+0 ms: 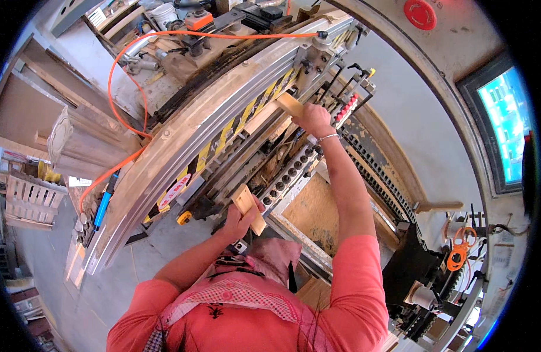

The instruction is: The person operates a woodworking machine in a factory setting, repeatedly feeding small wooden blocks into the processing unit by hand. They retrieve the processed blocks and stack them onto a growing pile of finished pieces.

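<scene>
My left hand point(238, 222) is closed around a short wooden block point(247, 206), held near my body at the front of a large woodworking machine. Further off, my right arm reaches up and to the right. There my right hand point(316, 121) grips a second short wooden block point(290, 104) over the machine's bed, close to a pale wooden strip point(263, 119) lying along it. Whether that block touches the strip I cannot tell. Between my hands runs a row of dark round knobs point(286, 177) on the machine.
A wood-topped metal rail point(206, 111) with yellow-black striping curves along the left. An orange hose point(110, 88) loops over it to a blue air gun point(103, 202). To the right are a lit screen point(505, 126), a red button point(420, 14) and a cable chain point(382, 179).
</scene>
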A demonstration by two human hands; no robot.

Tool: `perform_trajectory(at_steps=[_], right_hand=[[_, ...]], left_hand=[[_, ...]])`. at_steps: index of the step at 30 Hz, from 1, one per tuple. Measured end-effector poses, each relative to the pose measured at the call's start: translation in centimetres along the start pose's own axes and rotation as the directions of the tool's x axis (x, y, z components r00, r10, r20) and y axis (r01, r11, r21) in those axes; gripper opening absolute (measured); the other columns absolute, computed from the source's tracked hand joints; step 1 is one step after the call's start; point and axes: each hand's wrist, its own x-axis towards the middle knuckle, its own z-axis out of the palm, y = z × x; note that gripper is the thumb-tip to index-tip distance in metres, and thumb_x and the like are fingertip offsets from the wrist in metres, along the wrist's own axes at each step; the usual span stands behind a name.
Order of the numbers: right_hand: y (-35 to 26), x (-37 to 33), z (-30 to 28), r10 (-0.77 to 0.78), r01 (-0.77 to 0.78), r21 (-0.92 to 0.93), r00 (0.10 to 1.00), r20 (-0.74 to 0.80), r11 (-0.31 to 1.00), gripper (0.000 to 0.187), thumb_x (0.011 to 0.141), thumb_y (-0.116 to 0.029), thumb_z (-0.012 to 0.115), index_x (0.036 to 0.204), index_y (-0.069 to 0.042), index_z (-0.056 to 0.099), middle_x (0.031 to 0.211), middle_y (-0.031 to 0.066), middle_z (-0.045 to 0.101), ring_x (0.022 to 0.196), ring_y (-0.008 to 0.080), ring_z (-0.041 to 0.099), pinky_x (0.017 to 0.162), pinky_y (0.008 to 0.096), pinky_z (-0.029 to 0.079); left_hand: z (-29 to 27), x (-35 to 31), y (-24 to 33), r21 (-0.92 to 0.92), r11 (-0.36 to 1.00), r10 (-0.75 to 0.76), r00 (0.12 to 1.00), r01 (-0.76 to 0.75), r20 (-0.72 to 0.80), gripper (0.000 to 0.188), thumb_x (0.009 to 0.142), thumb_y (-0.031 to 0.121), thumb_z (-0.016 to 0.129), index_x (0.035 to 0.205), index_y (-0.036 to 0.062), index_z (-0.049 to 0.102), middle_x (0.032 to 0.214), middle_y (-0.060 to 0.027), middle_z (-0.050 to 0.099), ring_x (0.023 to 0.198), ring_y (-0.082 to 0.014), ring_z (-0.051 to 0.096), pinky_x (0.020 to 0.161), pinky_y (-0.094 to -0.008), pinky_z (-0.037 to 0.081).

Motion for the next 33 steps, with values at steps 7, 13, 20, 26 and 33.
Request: perform_trajectory(at_steps=[7, 13, 20, 26, 33], right_hand=[[-0.1, -0.4, 0.6, -0.009, 0.005, -0.079, 0.998, -0.055, 0.997, 0.045, 0.068, -0.044, 0.067, 0.085, -0.002, 0.062, 0.083, 0.0171, 0.064, 0.08, 0.0321, 0.062, 0.071, 0.0401, 0.05], [1.2, 0.7, 1.2, -0.039, 0.038, -0.076, 0.999, -0.016, 0.996, 0.042, 0.058, -0.037, 0.073, 0.081, -0.003, 0.065, 0.08, 0.0145, 0.064, 0.08, 0.0291, 0.063, 0.071, 0.037, 0.051], [1.2, 1.0, 1.3, -0.016, 0.014, -0.078, 1.0, -0.026, 0.997, 0.041, 0.059, -0.038, 0.074, 0.079, -0.004, 0.066, 0.08, 0.016, 0.064, 0.077, 0.0302, 0.063, 0.068, 0.0382, 0.051], [0.3, 0.8, 1.1, 0.039, -0.042, -0.055, 0.998, -0.045, 0.998, 0.037, 0.06, -0.035, 0.071, 0.08, -0.004, 0.066, 0.08, 0.015, 0.064, 0.078, 0.0292, 0.063, 0.069, 0.0371, 0.052], [-0.3, 1.1, 1.0, 0.045, -0.049, -0.063, 0.998, -0.049, 0.997, 0.035, 0.062, -0.033, 0.068, 0.079, -0.004, 0.066, 0.081, 0.0152, 0.065, 0.078, 0.0293, 0.064, 0.069, 0.0365, 0.052]], left_hand=[[0.2, 0.1, 0.1, -0.046, 0.999, -0.007, 1.0, 0.007, 0.011, 0.011, 0.084, 0.009, 0.044, 0.086, 0.0004, 0.051, 0.08, -0.0063, 0.056, 0.074, -0.0118, 0.053, 0.065, -0.027, 0.044], [-0.1, 0.0, -0.5, -0.035, 0.999, -0.014, 1.0, 0.015, 0.022, 0.012, 0.084, 0.011, 0.045, 0.086, 0.0006, 0.051, 0.08, -0.0059, 0.056, 0.073, -0.0118, 0.054, 0.066, -0.0269, 0.044], [0.2, 0.1, -0.1, -0.043, 0.997, -0.059, 0.998, 0.06, 0.023, 0.015, 0.083, 0.013, 0.044, 0.088, 0.0007, 0.051, 0.081, -0.0064, 0.055, 0.074, -0.0118, 0.053, 0.066, -0.0265, 0.044], [-0.3, 0.1, -0.8, -0.016, 0.996, -0.088, 0.996, 0.088, 0.025, 0.019, 0.084, 0.014, 0.044, 0.099, 0.003, 0.046, 0.085, -0.0086, 0.057, 0.078, -0.0151, 0.056, 0.072, -0.0303, 0.046], [-0.1, 0.2, -0.9, -0.021, 0.997, -0.078, 0.997, 0.078, -0.022, 0.014, 0.082, 0.01, 0.043, 0.087, 0.0002, 0.052, 0.08, -0.0069, 0.057, 0.074, -0.0125, 0.054, 0.068, -0.0281, 0.045]])
